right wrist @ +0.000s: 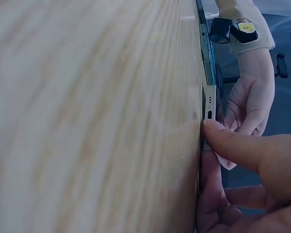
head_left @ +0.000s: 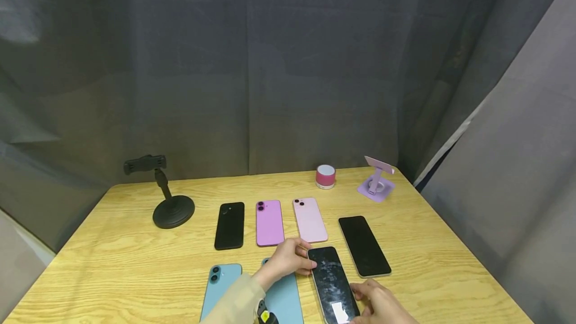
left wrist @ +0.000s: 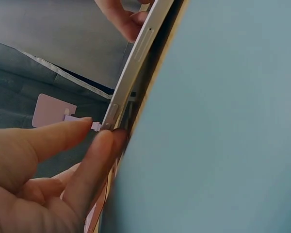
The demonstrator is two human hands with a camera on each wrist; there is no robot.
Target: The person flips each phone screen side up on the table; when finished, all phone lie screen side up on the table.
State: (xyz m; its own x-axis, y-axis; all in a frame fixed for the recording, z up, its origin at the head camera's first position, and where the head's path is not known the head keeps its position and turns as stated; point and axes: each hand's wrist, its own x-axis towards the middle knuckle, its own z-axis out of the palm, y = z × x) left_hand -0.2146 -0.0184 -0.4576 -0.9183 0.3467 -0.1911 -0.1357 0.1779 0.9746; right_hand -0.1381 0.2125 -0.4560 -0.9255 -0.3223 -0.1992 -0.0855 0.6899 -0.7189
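A smartphone (head_left: pixel 332 281) with a dark, smudged screen lies face up at the front of the table, between my two hands. My left hand (head_left: pixel 290 259) holds its upper left corner, with the thumb at the screen edge; the left wrist view shows fingertips at the side buttons of its pale frame (left wrist: pixel 136 63). On the lower right, my right hand (head_left: pixel 378 301) grips the phone, thumb by the charging port on the bottom edge (right wrist: pixel 210 103) and fingers along the side. Under my left forearm is a blue phone (head_left: pixel 288 299), partly hidden.
Another blue phone (head_left: pixel 221 284) lies at left. Behind are a black phone (head_left: pixel 230 226), a purple phone (head_left: pixel 269 224), a pink phone (head_left: pixel 310 220) and, rightward, a dark-screened phone (head_left: pixel 365 246). A black stand (head_left: pixel 173 211), pink cylinder (head_left: pixel 325 177) and purple stand (head_left: pixel 377 186) stand farther back.
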